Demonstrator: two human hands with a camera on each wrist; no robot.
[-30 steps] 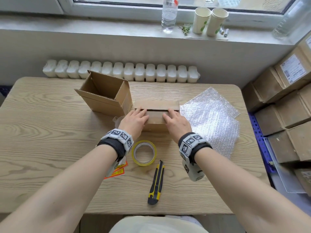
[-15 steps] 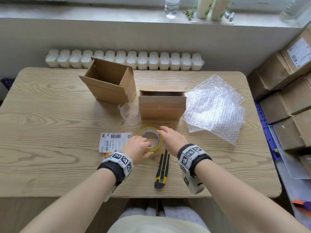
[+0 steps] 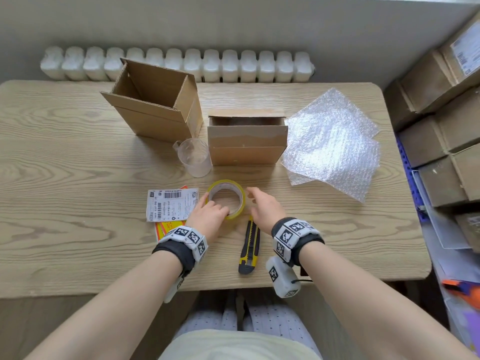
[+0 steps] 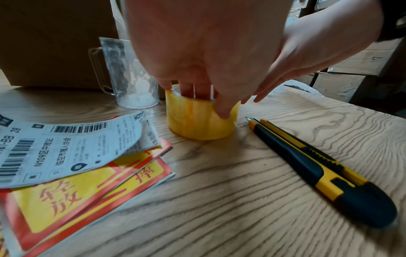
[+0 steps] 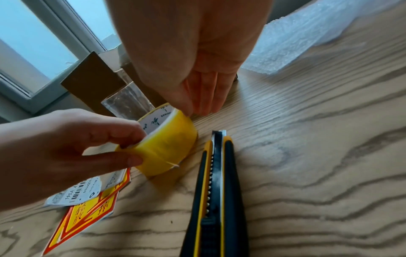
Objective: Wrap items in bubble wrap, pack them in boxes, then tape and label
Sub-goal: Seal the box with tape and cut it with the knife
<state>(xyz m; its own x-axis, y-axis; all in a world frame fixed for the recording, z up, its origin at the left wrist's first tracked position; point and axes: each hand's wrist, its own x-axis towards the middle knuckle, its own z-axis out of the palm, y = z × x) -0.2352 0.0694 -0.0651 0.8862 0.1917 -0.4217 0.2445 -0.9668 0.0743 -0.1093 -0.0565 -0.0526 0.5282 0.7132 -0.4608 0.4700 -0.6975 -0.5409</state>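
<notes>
yellow tape roll (image 3: 226,198) flat on wooden surface (image 3: 78,178), near front edge, between shipping label (image 3: 171,203) and utility knife (image 3: 249,245). left hand (image 3: 209,218) pinching roll wall, fingers inside core, thumb outside. right hand (image 3: 265,207) relaxed, fingers straight, tips at far side of roll, holding nothing; contact with roll hard to confirm. small box (image 3: 246,137) behind tape, near flap folded down, far flap up, top not closed, no tape on seam. bigger open box (image 3: 155,102) to its left, clear measuring cup (image 3: 193,157) between boxes and tape, bubble wrap sheets (image 3: 332,141) to right of small box.

likely step: lifting roll, finding free end to seal small box.

risks, judged only:
- free end hard to find, clear film sticks flat on roll; picking at it may split strip.
- one-sided pinch on roll wall, may slip or tip when lifted.
- knife just beside roll, blade tip showing in left wrist view; right hand sweep could graze it or knock it off edge.
- lifted roll could drag label, stick to loose adhesive.
- cup close behind, easy to bump.
- box flaps may spring open if taped one-handed.
</notes>
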